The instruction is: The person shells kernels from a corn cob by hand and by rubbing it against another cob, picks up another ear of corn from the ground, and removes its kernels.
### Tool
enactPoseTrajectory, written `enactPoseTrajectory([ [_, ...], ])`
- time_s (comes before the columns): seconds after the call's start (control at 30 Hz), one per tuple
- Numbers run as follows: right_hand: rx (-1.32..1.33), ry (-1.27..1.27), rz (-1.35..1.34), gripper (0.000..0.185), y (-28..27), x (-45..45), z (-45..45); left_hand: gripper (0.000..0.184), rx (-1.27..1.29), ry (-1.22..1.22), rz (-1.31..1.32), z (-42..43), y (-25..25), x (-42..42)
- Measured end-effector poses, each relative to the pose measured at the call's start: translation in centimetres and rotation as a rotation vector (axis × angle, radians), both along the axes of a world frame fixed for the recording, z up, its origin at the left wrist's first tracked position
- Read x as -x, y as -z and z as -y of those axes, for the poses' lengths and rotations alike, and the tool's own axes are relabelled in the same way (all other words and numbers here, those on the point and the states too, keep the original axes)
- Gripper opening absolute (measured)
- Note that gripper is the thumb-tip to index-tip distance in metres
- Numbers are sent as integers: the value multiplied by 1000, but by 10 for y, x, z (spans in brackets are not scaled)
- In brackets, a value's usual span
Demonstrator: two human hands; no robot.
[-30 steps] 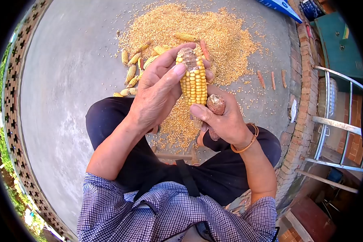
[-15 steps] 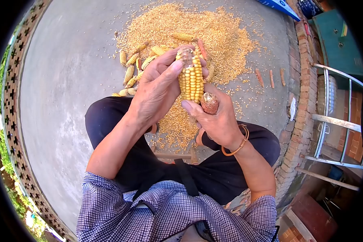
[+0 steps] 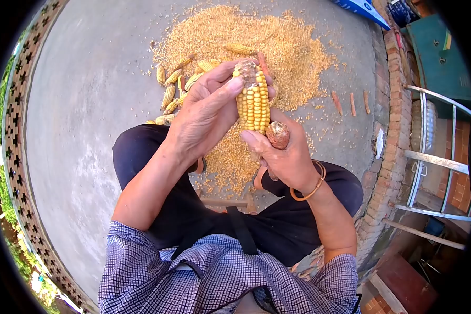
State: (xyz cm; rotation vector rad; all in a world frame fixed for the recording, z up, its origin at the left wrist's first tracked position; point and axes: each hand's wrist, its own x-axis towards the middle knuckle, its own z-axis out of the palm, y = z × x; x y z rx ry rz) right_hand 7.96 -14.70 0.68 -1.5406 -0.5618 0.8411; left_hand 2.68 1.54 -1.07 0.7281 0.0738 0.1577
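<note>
My left hand (image 3: pixel 204 115) is closed around a yellow ear of corn (image 3: pixel 254 109), its thumb lying near the upper end, where a patch has no kernels. My right hand (image 3: pixel 293 162) grips a reddish-brown corn cob (image 3: pixel 278 135) that points up beside the ear's lower right. The right thumb presses at the ear's lower end. Both hands are above my lap, and the right fingers are partly hidden. Beyond them, a wide heap of loose kernels (image 3: pixel 235 26) covers the ground.
Several ears of corn (image 3: pixel 168 96) lie left of the heap, and another ear (image 3: pixel 239 49) rests on it. Bare cobs (image 3: pixel 352 103) lie to the right. A low brick edging (image 3: pixel 390 152) and a metal ladder-like frame (image 3: pixel 437 159) stand at the right.
Both hands, with the ear and the cob, have shifted slightly right and down in the view. The grip looks the same.
</note>
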Motion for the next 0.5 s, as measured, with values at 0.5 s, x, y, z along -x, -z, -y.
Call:
enactPoseTrajectory([
  [0.5, -157, -186, -347, 31, 5, -8, 7, 35, -196, 32, 152, -16, -2, 4],
])
